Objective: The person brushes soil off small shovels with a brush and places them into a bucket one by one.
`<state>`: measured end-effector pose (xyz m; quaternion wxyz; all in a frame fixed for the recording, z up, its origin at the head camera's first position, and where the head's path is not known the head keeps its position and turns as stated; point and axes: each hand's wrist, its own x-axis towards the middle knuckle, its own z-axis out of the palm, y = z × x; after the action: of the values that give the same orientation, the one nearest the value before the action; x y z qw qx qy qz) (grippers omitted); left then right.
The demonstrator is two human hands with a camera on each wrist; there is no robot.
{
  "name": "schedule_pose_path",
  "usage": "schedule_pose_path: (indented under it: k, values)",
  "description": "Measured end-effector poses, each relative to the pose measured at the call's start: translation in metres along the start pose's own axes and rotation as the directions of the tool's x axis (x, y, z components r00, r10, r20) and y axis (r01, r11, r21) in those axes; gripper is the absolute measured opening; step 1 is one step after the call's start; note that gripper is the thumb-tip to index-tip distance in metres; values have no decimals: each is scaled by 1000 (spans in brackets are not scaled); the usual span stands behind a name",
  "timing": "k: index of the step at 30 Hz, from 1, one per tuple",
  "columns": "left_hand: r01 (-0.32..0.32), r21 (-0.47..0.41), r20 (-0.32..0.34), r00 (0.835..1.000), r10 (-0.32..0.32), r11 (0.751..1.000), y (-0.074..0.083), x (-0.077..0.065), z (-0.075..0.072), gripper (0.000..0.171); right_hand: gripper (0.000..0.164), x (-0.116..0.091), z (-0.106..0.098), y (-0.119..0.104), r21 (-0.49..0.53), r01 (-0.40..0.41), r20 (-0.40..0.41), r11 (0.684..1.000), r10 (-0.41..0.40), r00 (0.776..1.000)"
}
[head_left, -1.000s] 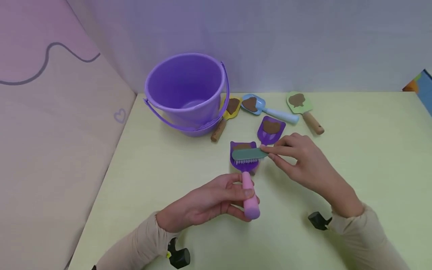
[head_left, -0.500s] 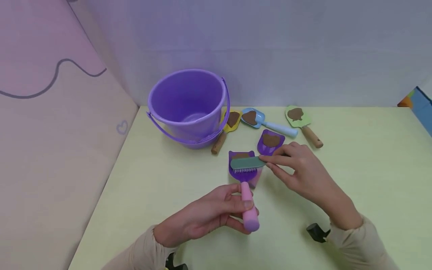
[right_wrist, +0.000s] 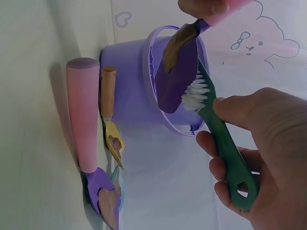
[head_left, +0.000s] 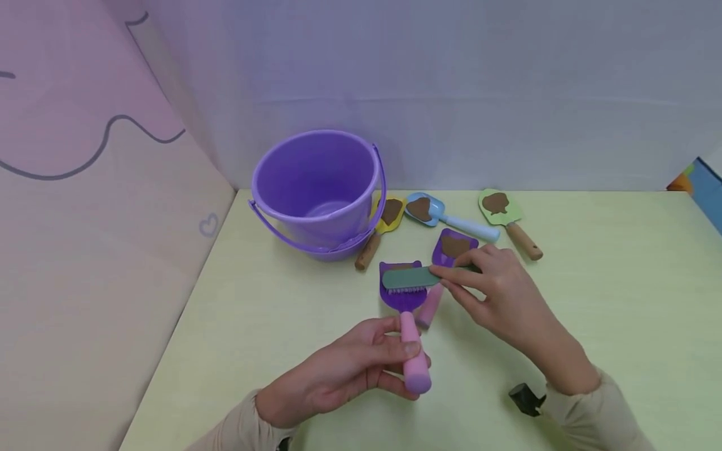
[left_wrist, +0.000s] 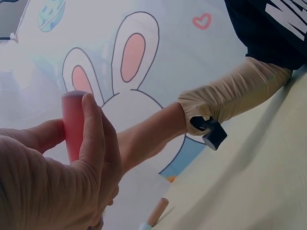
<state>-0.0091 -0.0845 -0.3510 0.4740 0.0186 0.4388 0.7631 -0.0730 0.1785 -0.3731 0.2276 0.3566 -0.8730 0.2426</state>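
Note:
My left hand [head_left: 344, 369] grips the pink handle of a purple toy shovel [head_left: 403, 302], held above the table with a brown patch on its blade. Between the thumb and fingers of my right hand [head_left: 502, 294] is a green brush [head_left: 408, 277] with white bristles. The brush lies across the shovel's blade, bristles toward it and partly covering the brown patch. In the right wrist view the bristles [right_wrist: 195, 95] meet the blade's edge. Only the pink handle [left_wrist: 73, 124] of the held shovel shows clearly in the left wrist view.
A purple bucket [head_left: 316, 232] stands at the back left. A second purple shovel [right_wrist: 82, 115] lies behind the hands. Yellow [head_left: 392, 213], blue [head_left: 468, 227] and green [head_left: 499, 207] shovels with brown patches lie toward the back edge, against a pale wall.
The head view has tilted up, so the scene sits lower. Both hands have drifted slightly left with shovel and brush, uncovering more of the lying purple shovel's pink handle.

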Motion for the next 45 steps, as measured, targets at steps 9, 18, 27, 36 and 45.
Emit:
schedule_pose_path:
  k: [9, 18, 27, 36, 45]
  values:
    - [14, -4, 31, 999, -14, 1000, -2, -2, 2, 42, 43, 2, -3, -2, -37, -9, -54, 999, 7, 999]
    - [-5, 25, 39, 999, 5, 1000, 1, -3, 0, 47, 45, 1, -9, -7, 27, 34, -19, 999, -34, 999]
    - [-13, 47, 13, 1000, 12, 999, 2, -3, 2, 35, 40, 1, -11, -1, -50, 32, -65, 998, -35, 997]
    - [-26, 28, 24, 999, 26, 999, 0, -6, 3, 41, 35, 0, -13, 4, -15, -20, -121, 1000, 18, 992]
    - [-51, 31, 42, 998, 49, 998, 2, -7, 2, 48, 48, 1, -19, 1, 48, 33, -84, 998, -29, 996]
